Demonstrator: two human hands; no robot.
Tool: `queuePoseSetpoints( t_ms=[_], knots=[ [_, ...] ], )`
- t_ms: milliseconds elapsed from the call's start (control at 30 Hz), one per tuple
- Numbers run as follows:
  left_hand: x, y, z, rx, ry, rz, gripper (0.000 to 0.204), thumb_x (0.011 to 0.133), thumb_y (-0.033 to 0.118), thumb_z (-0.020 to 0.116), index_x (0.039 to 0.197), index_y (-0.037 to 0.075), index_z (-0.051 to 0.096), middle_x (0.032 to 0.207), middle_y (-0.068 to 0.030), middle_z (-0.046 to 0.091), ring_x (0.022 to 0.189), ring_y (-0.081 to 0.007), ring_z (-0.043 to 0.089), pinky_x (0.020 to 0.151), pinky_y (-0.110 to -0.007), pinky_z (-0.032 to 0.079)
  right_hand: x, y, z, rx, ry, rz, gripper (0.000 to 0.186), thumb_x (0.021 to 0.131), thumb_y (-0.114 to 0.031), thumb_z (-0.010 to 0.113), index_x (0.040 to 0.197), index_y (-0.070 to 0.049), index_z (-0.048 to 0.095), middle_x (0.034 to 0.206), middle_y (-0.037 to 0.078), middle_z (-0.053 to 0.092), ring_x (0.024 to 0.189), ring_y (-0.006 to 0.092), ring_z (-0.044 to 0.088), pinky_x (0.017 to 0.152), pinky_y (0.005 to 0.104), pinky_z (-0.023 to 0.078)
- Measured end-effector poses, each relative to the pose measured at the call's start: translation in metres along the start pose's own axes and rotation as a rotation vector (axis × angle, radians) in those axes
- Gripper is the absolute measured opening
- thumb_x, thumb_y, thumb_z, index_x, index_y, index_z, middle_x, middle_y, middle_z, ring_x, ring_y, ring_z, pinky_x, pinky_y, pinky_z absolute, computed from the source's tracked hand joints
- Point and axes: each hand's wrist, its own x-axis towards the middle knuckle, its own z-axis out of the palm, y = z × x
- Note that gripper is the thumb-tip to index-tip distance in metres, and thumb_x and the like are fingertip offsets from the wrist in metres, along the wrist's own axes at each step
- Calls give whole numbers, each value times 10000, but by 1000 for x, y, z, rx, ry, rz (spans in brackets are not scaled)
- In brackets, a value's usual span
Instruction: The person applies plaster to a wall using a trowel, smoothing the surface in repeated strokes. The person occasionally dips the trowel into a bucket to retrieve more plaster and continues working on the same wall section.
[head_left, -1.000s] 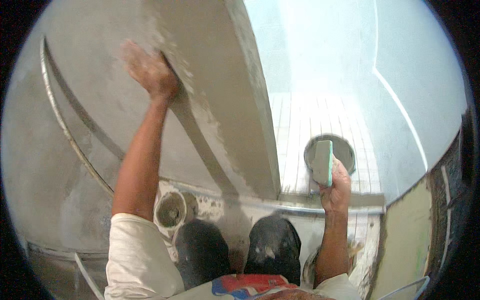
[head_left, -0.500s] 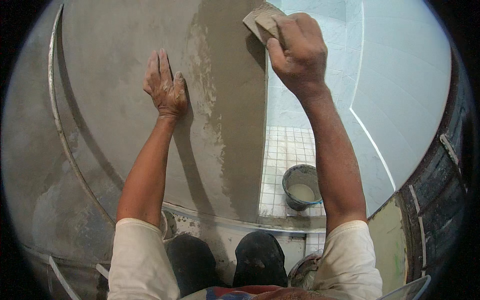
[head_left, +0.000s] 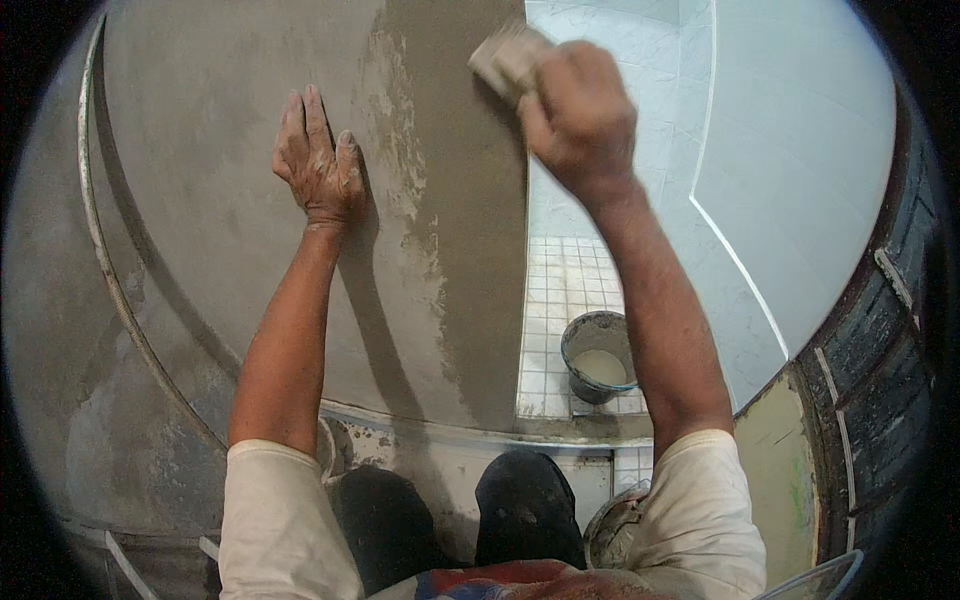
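Resting at ten o'clock, the left hand (head_left: 322, 180) lies on the grey wall (head_left: 220, 120), fingers open, toward twelve. At twelve, the blurred pale pad (head_left: 506, 62), gripped by the right hand's (head_left: 588, 115) fingers, slants its visible edge from ten to four, long axis unclear.

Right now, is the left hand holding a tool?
No, the left hand rests against the grey wall with no tool in its grasp.

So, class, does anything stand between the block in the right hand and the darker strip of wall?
Nothing visible does. The right hand holds the block at the right edge of the darker strip, and the left hand is farther left. Whether block and strip touch is unclear.
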Motion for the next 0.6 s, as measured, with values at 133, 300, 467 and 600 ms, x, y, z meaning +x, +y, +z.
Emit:
queuePoseSetpoints(
  t_ms=[133,300,467,600],
  knots=[
    [4,2,-2,-23,0,-1,724,1105,410,457,1757,122,331,1803,-157,282,1655,-345,238,1302,-553,83,-15,-8,6,8,-39,-3,258,762,-67,753,1006,-60,668,940,129,614,872,309,658,655,430,605],
    [1,2,2,-31,-1,-12,733,1090,403,481,1753,124,340,1800,-153,288,1659,-341,228,1303,-561,87,-84,-75,5,251,-288,-36,181,855,15,717,1031,-20,689,998,141,654,895,273,699,667,392,617],
    [2,4,-4,-46,2,-13,738,1085,407,481,1749,113,343,1794,-158,297,1660,-346,225,1304,-566,83,-38,-22,-6,28,-73,16,205,858,-68,750,1050,-46,682,947,123,644,852,270,679,690,405,597],
    [6,-2,-2,-34,23,11,742,1085,419,477,1746,108,347,1789,-164,306,1658,-350,233,1300,-570,85,-22,-4,3,64,26,9,235,764,-93,741,988,-65,676,952,119,639,885,305,675,687,436,609]
  ],
)
